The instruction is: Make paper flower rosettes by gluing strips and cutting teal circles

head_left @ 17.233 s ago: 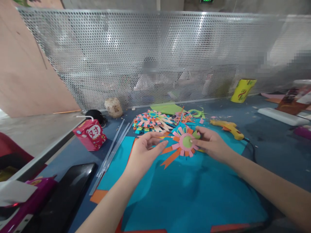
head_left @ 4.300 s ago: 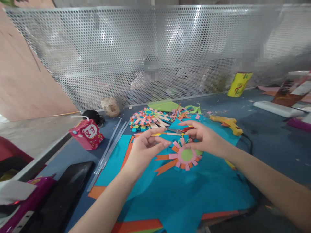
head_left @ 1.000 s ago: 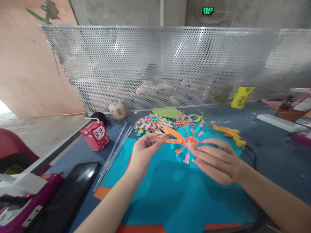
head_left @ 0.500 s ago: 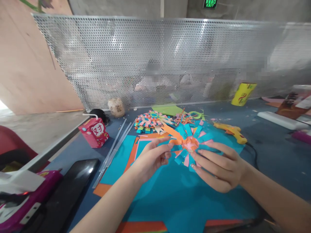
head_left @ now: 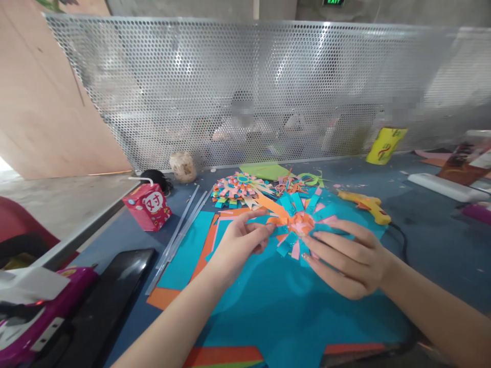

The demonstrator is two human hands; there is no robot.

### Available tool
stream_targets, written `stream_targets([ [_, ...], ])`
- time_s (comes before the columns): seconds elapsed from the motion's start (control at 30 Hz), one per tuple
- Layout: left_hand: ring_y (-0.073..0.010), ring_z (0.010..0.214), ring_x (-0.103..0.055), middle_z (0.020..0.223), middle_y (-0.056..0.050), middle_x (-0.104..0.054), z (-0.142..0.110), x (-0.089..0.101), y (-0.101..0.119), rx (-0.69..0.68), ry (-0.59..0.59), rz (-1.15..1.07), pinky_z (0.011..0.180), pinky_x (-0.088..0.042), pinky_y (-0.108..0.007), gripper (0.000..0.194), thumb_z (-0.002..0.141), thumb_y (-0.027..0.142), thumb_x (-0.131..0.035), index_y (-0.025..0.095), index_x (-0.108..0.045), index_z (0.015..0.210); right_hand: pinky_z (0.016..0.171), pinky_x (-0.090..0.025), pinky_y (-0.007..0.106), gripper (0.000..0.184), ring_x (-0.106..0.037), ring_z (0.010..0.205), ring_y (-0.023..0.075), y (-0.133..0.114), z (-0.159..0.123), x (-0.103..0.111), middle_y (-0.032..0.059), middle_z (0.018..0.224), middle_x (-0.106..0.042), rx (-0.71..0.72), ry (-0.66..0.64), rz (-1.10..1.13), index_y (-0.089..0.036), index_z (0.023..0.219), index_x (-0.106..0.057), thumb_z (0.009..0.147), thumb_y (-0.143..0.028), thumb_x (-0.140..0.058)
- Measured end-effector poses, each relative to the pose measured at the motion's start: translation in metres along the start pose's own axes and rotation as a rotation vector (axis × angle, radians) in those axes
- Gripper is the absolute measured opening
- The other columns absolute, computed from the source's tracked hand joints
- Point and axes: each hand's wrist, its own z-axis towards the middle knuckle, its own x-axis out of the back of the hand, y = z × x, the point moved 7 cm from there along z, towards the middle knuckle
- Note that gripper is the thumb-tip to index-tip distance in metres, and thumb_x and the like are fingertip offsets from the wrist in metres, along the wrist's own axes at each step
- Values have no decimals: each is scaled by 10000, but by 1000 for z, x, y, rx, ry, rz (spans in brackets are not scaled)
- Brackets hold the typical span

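Has flipped the paper flower [head_left: 301, 223] since a few seconds ago, apparently shifting attention to its back, over the blue paper [head_left: 299, 306]. Grips its edge with the right hand [head_left: 347, 258]; with the left hand [head_left: 241, 245], pinches an orange strip [head_left: 274, 221], now curled.

Paper rosette [head_left: 301, 223], blue and pink strips around an orange-pink centre, held over blue paper [head_left: 299, 306] on the tabletop [head_left: 441, 245]. Its right side is gripped by the right hand [head_left: 347, 255]; an orange tail [head_left: 279, 221] is pinched by the left hand [head_left: 241, 243]. Layered rosettes [head_left: 238, 188] piled toward the far edge, paper scraps [head_left: 293, 183] beside them. Toward the left edge: red drink carton [head_left: 148, 206] with bent straw, clear sticks [head_left: 180, 232], black slab [head_left: 115, 291]. Yellow glue gun [head_left: 366, 205] laid near the paper's far right corner. Far edge backed by a perforated metal screen [head_left: 245, 66], yellow container [head_left: 386, 145] noted before it.
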Motion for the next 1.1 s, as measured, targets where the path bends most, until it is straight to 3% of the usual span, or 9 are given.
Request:
stream_targets([
  [0.1,-54,476,-429,534,54,-507,-1,-2,1,2,-14,-2,462,-291,-196,470,632,290,-700,136,-515,1036,868,-478,324,372,-622,853,119,2,-2,1,-119,987,-660,-36,37,71,-428,977,-507,757,-148,-613],
  [0.23,-53,476,-428,545,53,-520,-1,-3,0,-5,-42,14,469,-294,-196,463,618,253,-700,144,-508,1025,833,-490,341,198,-573,928,134,-15,6,9,-64,959,-666,197,100,-214,-342,844,-564,765,-164,-601],
  [0.3,-53,477,-430,548,53,-525,-1,-2,0,-7,-40,18,472,-296,-197,462,613,249,-700,146,-506,1019,789,-504,341,160,-561,920,138,-19,13,10,-41,940,-666,246,91,-287,-320,830,-558,776,-171,-583],
  [0.5,-52,490,-427,555,49,-520,-1,-2,1,-3,-41,25,483,-296,-197,452,643,265,-689,137,-503,1035,690,-521,336,45,-578,792,138,-19,24,19,8,843,-660,227,197,-269,-228,792,-540,793,-188,-562],
  [0.83,-61,514,-439,580,37,-512,-1,0,1,25,-20,-7,476,-298,-195,447,665,294,-672,125,-518,1050,672,-528,350,85,-585,803,153,-17,22,17,22,848,-671,223,190,-254,-229,812,-565,774,-153,-575],
  [0.97,-57,500,-441,600,25,-548,2,8,6,-41,51,-29,460,-309,-191,411,661,292,-662,121,-543,1016,703,-533,353,114,-588,822,154,-15,20,15,13,858,-681,218,181,-272,-239,821,-568,767,-140,-582],
  [1.1,-84,510,-512,617,0,-612,6,22,15,-159,188,104,469,-372,-204,461,612,264,-695,100,-539,1014,740,-528,362,130,-591,856,158,-8,15,8,17,880,-682,127,181,-197,-236,846,-559,782,-123,-557],
])
